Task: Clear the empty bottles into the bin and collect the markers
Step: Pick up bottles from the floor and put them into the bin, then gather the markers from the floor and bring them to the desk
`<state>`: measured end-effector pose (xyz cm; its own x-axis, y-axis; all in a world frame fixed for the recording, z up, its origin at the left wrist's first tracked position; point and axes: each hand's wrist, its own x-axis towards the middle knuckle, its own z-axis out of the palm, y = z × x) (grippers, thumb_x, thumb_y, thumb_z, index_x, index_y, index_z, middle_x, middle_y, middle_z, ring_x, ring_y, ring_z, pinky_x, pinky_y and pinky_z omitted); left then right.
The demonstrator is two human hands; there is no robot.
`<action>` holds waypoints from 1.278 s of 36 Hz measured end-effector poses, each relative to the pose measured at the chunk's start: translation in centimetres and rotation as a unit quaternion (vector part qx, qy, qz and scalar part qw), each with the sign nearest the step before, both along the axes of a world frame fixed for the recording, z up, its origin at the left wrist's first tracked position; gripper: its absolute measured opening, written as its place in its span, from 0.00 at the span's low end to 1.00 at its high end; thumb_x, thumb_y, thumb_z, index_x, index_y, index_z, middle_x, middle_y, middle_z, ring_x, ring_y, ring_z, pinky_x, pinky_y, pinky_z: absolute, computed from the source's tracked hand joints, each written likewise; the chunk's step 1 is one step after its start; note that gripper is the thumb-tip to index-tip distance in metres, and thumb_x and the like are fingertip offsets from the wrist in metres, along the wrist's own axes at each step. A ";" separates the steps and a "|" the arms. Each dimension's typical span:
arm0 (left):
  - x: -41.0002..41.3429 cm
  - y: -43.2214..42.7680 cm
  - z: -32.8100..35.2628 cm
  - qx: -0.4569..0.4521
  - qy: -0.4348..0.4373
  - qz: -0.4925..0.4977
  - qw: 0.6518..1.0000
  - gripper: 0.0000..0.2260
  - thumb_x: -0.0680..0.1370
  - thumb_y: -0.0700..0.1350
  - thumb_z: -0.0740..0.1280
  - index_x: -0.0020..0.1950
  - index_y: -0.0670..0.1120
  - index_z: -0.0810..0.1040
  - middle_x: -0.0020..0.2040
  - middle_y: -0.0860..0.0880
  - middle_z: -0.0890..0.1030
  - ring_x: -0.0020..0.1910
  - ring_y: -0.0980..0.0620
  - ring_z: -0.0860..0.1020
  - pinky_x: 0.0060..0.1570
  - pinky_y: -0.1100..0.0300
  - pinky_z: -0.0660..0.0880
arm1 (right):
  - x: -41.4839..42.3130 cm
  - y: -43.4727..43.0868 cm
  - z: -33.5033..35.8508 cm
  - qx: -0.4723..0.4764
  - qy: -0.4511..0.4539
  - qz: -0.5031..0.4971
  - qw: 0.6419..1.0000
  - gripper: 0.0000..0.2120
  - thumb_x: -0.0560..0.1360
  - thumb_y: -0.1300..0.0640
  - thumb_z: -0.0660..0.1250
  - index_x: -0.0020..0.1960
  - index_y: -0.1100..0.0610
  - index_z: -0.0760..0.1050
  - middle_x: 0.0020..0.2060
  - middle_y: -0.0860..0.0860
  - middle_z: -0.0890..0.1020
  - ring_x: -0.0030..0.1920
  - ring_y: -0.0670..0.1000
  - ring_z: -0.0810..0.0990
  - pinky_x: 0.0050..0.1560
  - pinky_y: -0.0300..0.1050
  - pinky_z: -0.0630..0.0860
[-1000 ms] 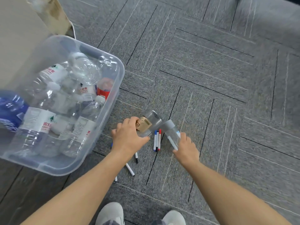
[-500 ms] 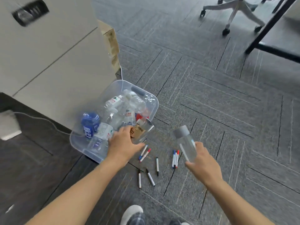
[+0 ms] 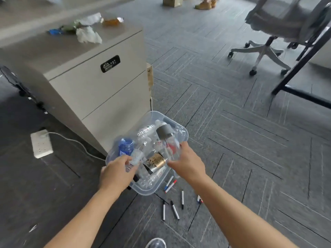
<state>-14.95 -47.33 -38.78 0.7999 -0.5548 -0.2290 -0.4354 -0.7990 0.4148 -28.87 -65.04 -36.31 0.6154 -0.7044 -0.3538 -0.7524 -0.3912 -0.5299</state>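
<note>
Fingers of our right hand (image 3: 188, 162) clamp the grey-capped bottle (image 3: 165, 138), cap pointing away, directly over the clear bin (image 3: 184, 135); of our left hand (image 3: 117, 171) we cannot tell.

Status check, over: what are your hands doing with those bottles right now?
Right hand grips grey-capped bottle over bin. Left hand at gold-labelled bottle, grip unclear. Markers on carpet, uncollected. Nothing blocking.

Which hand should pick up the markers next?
Probably the left hand: it looks free above the bin, while the right hand grips the grey-capped bottle, though the markers lie nearer it.
</note>
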 end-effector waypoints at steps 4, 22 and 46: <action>-0.9 2.8 0.4 -0.009 0.006 0.010 1.000 0.13 0.76 0.58 0.66 0.59 0.56 0.77 0.55 0.59 0.81 0.51 0.52 0.79 0.58 0.51 0.71 | 4.6 -0.6 1.4 -0.049 -0.021 0.001 0.999 0.32 0.71 0.44 0.71 0.69 0.51 0.61 0.61 0.50 0.76 0.58 0.57 0.78 0.51 0.53 0.77; -7.0 -4.4 -3.0 -0.009 0.053 -0.142 0.988 0.14 0.77 0.52 0.66 0.62 0.52 0.75 0.54 0.54 0.80 0.54 0.50 0.76 0.59 0.51 0.72 | -6.2 -3.4 -4.0 -0.049 0.023 -0.029 0.998 0.28 0.73 0.51 0.69 0.70 0.50 0.65 0.65 0.50 0.71 0.61 0.54 0.73 0.51 0.51 0.75; -11.7 -2.2 -28.9 0.129 0.237 -0.020 0.963 0.06 0.77 0.44 0.69 0.51 0.43 0.77 0.44 0.48 0.78 0.44 0.49 0.77 0.41 0.57 0.72 | -13.9 4.1 -31.5 0.072 -0.008 -0.024 0.997 0.15 0.75 0.57 0.67 0.61 0.52 0.72 0.56 0.47 0.77 0.59 0.51 0.74 0.54 0.47 0.74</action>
<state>-26.67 -49.53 -67.69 0.5506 -0.4586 -0.6975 -0.2795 -0.8886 0.3637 -42.77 -60.94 -67.79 0.5881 -0.6766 -0.4430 -0.7595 -0.2739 -0.5900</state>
